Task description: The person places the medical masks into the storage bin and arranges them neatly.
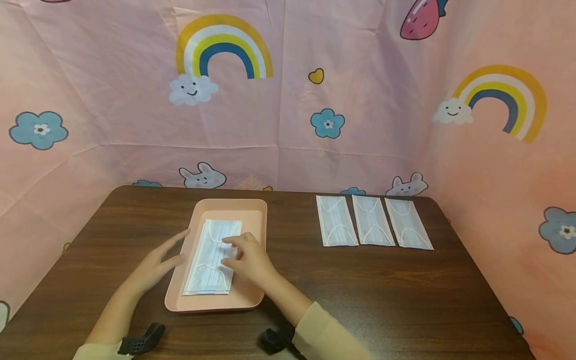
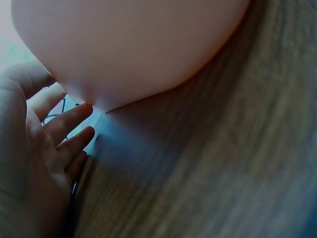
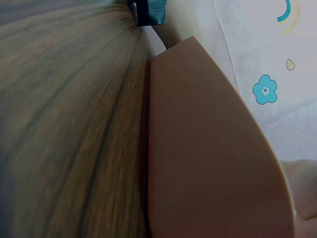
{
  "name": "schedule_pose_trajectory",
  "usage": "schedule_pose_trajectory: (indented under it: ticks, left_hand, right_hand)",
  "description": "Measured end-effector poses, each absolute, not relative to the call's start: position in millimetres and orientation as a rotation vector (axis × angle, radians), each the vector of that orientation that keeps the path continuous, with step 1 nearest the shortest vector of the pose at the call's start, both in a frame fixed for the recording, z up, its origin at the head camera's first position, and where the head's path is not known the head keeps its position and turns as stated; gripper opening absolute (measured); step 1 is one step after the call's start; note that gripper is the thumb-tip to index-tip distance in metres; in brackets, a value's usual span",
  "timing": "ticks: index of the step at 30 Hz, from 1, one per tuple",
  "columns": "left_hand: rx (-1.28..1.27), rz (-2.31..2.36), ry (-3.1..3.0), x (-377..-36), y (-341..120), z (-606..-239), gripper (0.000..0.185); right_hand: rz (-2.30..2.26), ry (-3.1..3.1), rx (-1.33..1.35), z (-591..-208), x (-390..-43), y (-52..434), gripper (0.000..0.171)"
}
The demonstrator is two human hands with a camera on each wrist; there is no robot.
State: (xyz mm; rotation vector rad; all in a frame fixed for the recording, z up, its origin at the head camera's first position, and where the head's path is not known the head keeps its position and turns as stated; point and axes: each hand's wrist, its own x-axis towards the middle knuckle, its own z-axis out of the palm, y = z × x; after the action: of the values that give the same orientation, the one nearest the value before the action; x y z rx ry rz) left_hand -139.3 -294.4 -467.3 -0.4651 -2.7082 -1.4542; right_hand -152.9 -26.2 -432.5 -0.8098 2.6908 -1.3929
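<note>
The right hand [image 1: 246, 257] is pinching the top mask of the stack [image 1: 211, 265] lying in the pink tray [image 1: 252, 217] — apparently peeling it free. The left hand [image 1: 157, 257] is steadying the tray's edge, fingers straight. Next comes lifting a single mask — towards the three masks [image 1: 372, 221] laid out on the surface [image 1: 369, 290], probably.

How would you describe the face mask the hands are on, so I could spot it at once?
On the dark wooden table, look left of centre for the pink tray. The white face mask lies inside it, with the right hand on its right edge and the left hand at the tray's left rim. The three other masks lie bare on the table to the right, untouched.
</note>
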Motion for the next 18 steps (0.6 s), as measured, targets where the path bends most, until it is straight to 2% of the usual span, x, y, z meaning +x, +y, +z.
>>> schedule_pose_trajectory:
  ticks: [8,18]
  left_hand:
    - [-0.458,-1.459,-2.721,-138.3,-294.6,-464.2,0.060]
    - [-0.453,-1.451,-2.731,-139.5,-295.4,-465.4,0.060]
  right_hand:
    - [-1.539,2.606,-1.030,-433.1,-148.8,-5.9,0.040]
    - [-1.708,2.511,-1.085,-429.0,-146.4,21.0,0.035]
